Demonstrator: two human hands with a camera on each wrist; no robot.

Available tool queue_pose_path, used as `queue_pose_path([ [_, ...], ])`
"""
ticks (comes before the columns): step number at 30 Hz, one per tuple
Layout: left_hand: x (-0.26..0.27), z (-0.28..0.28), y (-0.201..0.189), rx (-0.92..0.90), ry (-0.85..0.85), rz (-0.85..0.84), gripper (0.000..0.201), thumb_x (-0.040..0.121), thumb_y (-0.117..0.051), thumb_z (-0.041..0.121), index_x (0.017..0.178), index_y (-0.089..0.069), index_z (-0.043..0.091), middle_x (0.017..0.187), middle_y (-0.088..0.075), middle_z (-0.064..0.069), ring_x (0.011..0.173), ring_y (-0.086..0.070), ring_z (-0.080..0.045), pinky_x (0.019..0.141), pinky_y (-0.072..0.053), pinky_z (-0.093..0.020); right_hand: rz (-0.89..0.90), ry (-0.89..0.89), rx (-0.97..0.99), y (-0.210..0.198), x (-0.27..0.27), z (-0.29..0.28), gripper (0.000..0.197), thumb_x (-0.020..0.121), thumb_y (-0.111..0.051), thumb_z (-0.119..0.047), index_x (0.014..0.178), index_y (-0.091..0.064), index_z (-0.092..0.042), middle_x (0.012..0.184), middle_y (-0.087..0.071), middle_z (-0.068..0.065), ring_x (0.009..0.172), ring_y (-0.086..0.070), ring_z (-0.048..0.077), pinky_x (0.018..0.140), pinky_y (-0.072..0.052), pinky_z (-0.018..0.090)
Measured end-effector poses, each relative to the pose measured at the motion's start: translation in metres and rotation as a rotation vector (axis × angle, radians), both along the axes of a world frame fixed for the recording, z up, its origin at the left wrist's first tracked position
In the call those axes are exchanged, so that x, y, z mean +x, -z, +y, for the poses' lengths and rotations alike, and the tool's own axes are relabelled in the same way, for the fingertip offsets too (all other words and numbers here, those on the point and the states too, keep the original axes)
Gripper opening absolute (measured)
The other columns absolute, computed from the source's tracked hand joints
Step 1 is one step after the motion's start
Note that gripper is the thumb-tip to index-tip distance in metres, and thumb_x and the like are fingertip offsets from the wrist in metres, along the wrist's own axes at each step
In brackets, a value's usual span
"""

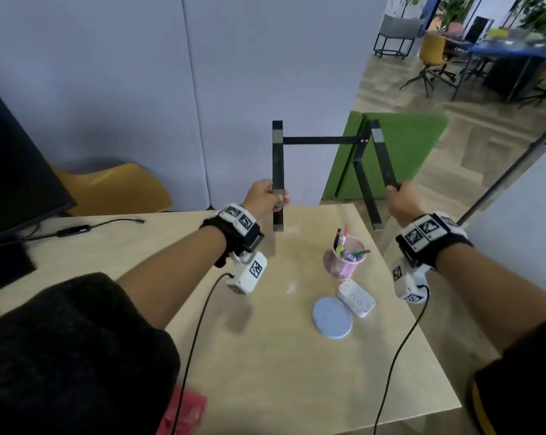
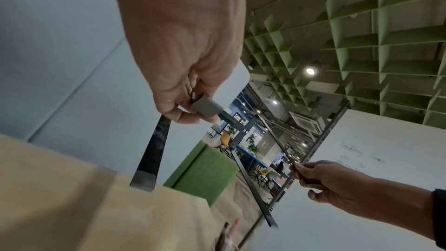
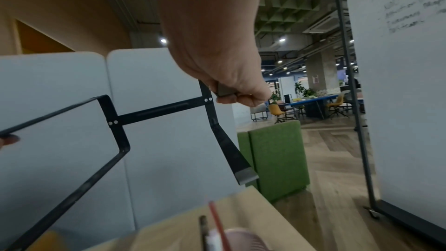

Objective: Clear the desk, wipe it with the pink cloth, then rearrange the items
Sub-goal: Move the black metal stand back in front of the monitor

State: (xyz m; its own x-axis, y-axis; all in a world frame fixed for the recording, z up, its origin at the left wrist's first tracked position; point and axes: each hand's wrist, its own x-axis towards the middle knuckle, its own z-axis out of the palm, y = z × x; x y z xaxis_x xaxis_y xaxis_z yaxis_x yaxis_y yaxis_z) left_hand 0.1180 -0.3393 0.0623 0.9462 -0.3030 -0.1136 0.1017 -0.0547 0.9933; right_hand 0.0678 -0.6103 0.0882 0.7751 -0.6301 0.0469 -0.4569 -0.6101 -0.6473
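Observation:
A black metal laptop stand (image 1: 321, 140) hangs in the air above the far edge of the wooden desk (image 1: 265, 356). My left hand (image 1: 267, 199) grips its left bar near a grey pad (image 2: 205, 106). My right hand (image 1: 400, 200) grips the end of its right bar (image 3: 224, 91). The stand's lower feet (image 1: 278, 226) hover just above the desk top. On the desk's right side stand a pink mesh pen cup (image 1: 347, 259), a white power strip (image 1: 356, 298) and a round pale blue coaster (image 1: 332, 317). A pink cloth (image 1: 183, 412) lies at the near edge, partly behind my left sleeve.
A black monitor (image 1: 11, 171) with cables stands at the desk's left. Grey partition panels (image 1: 139, 89) rise behind the desk, with a yellow chair (image 1: 114, 186) and a green sofa (image 1: 391, 146) beyond. A whiteboard on a black frame (image 3: 398, 83) stands to the right.

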Motion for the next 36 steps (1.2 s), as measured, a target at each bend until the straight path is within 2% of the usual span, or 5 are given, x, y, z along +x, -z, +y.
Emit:
queue_pose_path([
  [4,-0.006,0.066,-0.023,0.038,-0.061,-0.018,0.020,0.093,-0.041,-0.012,0.103,-0.045,0.005,0.087,-0.057,-0.001,0.062,-0.065,-0.003,0.049,-0.048,-0.011,-0.027,-0.049,0.013,-0.010,0.010,0.058,0.036,0.095,-0.044,-0.017,0.117,-0.051,0.010,0.121,-0.056,0.029,0.113,-0.053,0.041,0.090,-0.043,0.042],
  [9,-0.028,0.163,-0.018,0.149,-0.149,-0.017,0.025,0.092,-0.041,-0.013,0.091,-0.050,0.010,0.088,-0.061,-0.007,0.071,-0.064,-0.011,0.055,-0.048,-0.016,-0.028,-0.144,0.081,0.004,0.001,0.155,0.034,0.096,-0.042,-0.014,0.117,-0.049,0.011,0.123,-0.053,0.030,0.114,-0.050,0.041,0.091,-0.040,0.042],
  [14,-0.063,0.266,0.019,0.243,-0.218,0.058,0.037,0.092,-0.044,-0.010,0.128,-0.044,-0.007,0.105,-0.062,-0.012,0.065,-0.067,0.000,0.066,-0.049,-0.019,-0.004,-0.243,0.158,0.039,-0.026,0.253,0.029,0.096,-0.040,-0.012,0.114,-0.048,0.010,0.119,-0.054,0.028,0.110,-0.052,0.041,0.085,-0.042,0.041],
  [20,-0.124,0.370,0.064,0.279,-0.321,0.137,0.026,0.090,-0.045,-0.014,0.112,-0.054,-0.003,0.106,-0.061,-0.017,0.059,-0.068,0.001,0.059,-0.051,-0.014,0.071,-0.305,0.251,0.080,-0.073,0.359,0.024,0.097,-0.041,-0.010,0.112,-0.048,0.007,0.112,-0.057,0.024,0.102,-0.055,0.038,0.068,-0.034,0.032],
  [36,-0.216,0.453,0.114,0.301,-0.364,0.197,0.037,0.089,-0.038,-0.019,0.124,-0.050,-0.014,0.103,-0.056,-0.021,0.057,-0.066,0.004,0.055,-0.050,-0.007,0.104,-0.272,0.274,0.166,-0.149,0.453,0.021,0.095,-0.043,-0.009,0.108,-0.050,0.006,0.109,-0.058,0.022,0.098,-0.057,0.038,0.082,-0.046,0.042],
])
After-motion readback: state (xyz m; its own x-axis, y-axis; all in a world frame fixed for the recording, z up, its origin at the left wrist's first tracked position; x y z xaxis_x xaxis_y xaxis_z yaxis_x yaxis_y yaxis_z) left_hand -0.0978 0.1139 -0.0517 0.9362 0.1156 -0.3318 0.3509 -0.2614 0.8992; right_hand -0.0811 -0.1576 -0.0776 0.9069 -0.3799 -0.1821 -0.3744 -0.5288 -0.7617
